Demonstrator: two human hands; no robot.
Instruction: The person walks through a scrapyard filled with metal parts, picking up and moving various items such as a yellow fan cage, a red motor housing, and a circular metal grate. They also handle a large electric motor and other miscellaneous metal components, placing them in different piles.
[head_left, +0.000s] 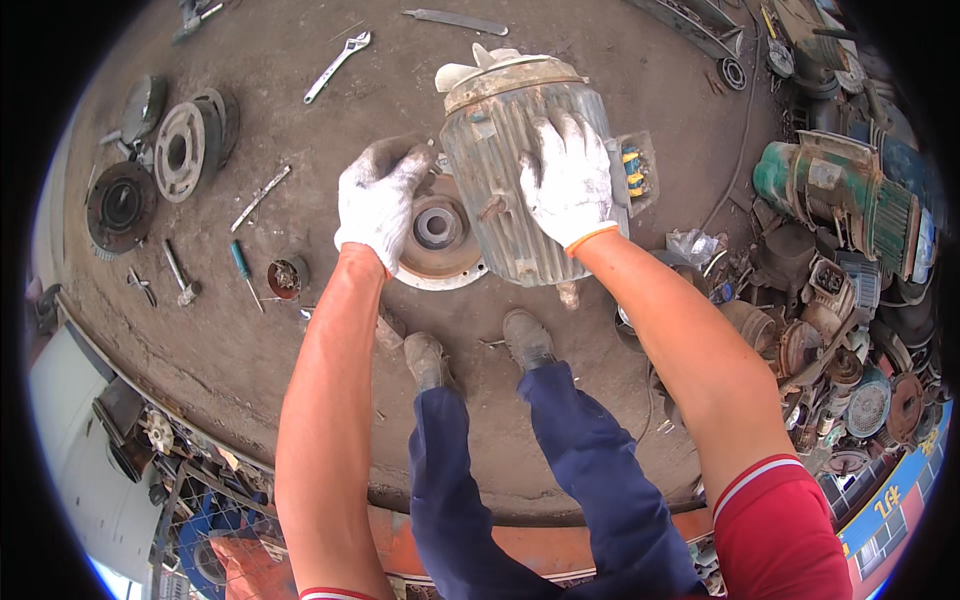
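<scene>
A finned electric motor (487, 172) stands before me on the ground, its fan (480, 67) at the top of the view and an uncovered terminal box (637, 174) on its right side. My right hand (568, 176), in a white work glove, rests spread on the cooling fins. My left hand (382, 199), gloved too, is bent over a round motor end shield (439, 259) with a bearing in its middle. The left fingertips are near the motor's left side; whether they grip something is hidden. The end shield lies partly beneath the left hand and beside the motor.
At the left are a hammer (178, 274), a screwdriver (246, 274), a tin of small parts (288, 276) and metal flanges (180, 152). An adjustable wrench (337, 67) lies farther off. A green motor (832, 195) and heaped motor parts stand at the right.
</scene>
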